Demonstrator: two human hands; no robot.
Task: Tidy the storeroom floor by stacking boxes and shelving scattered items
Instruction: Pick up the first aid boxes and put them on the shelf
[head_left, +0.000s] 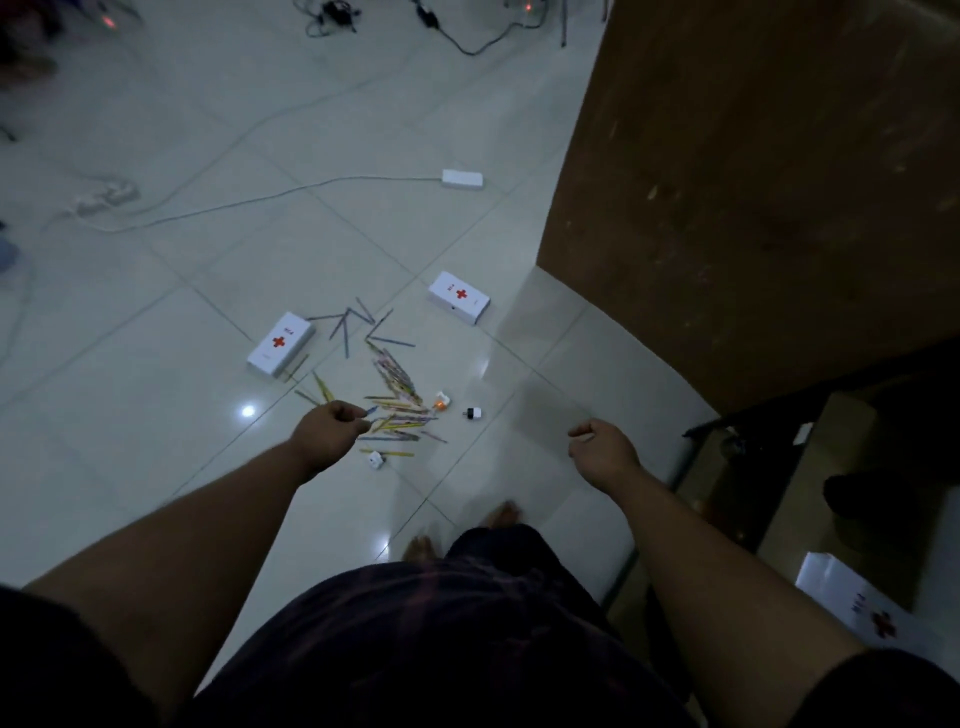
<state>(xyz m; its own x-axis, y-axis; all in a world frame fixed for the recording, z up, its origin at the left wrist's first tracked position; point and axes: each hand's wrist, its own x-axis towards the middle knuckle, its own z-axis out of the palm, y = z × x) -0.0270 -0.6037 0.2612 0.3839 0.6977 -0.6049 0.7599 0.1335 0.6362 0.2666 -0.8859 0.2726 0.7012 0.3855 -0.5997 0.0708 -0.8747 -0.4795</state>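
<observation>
Barely begun: my left hand (332, 431) is curled over the scattered coloured sticks (397, 382), pinching one or not I cannot tell. My right hand (602, 447) is loose and empty, and the red-cross boxes (280, 343) beyond lie unstacked.

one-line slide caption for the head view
Left hand and right hand above scattered sticks, two red-cross boxes on tiled floor.

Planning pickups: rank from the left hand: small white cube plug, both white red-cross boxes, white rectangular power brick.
1. White cube plug, beside left hand.
2. Left red-cross box.
3. Right red-cross box.
4. White power brick, far.
</observation>
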